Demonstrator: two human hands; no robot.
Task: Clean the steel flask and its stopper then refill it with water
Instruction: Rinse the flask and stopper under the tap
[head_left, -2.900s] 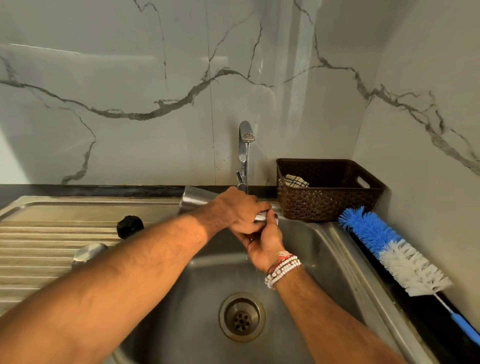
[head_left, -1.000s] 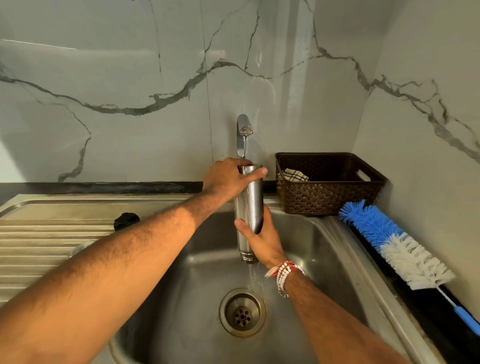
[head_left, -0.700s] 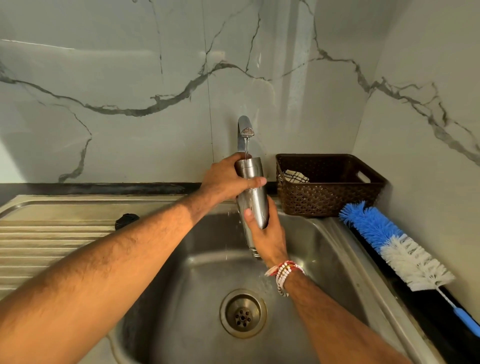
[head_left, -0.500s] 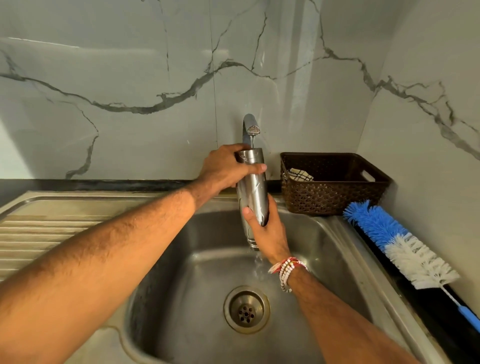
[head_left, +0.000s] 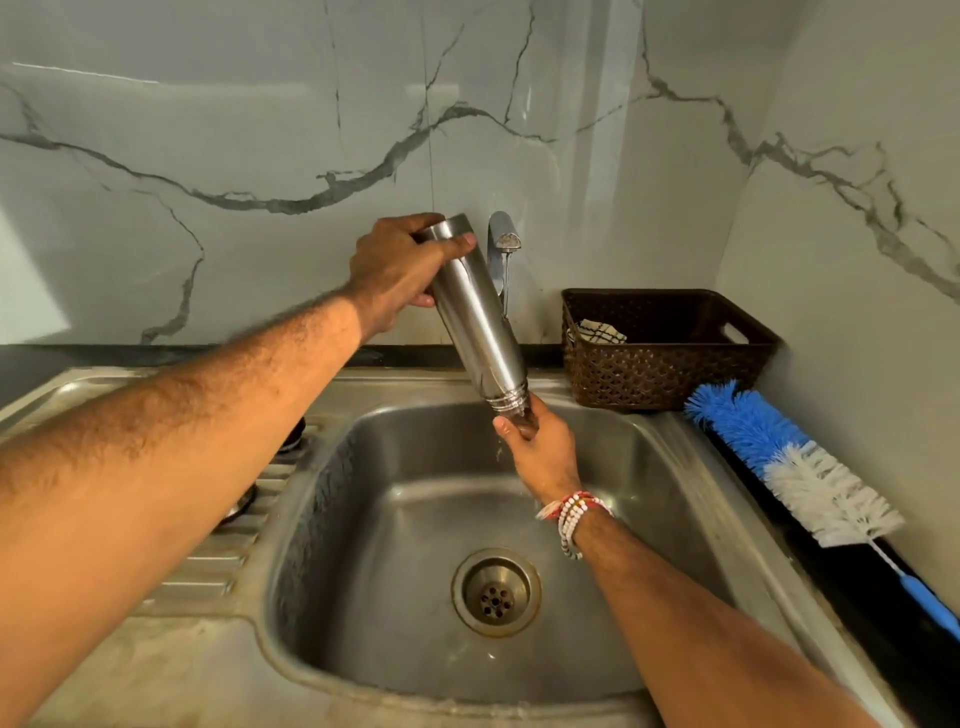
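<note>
The steel flask (head_left: 478, 322) hangs upside down and tilted over the sink basin (head_left: 363, 519), its base up and to the left beside the tap spout (head_left: 503, 239). My left hand (head_left: 395, 275) grips the base end. My right hand (head_left: 540, 447) holds the threaded neck at the lower end, fingers curled round the mouth. A thin trickle of water falls below my right hand. A dark object (head_left: 297, 432) on the drainboard shows just past my left forearm, and it may be the stopper.
A brown woven basket (head_left: 649, 374) with a checked cloth stands right of the tap. A blue and white bottle brush (head_left: 795, 467) lies along the right counter edge. The drain (head_left: 496, 592) sits mid-basin. A steel rim (head_left: 240, 506) peeks from under my left arm.
The flask stood nearly vertical under the spout; now its base is raised and swung left of the tap, so it is tilted. My right hand slid from the flask's body down to its neck.
</note>
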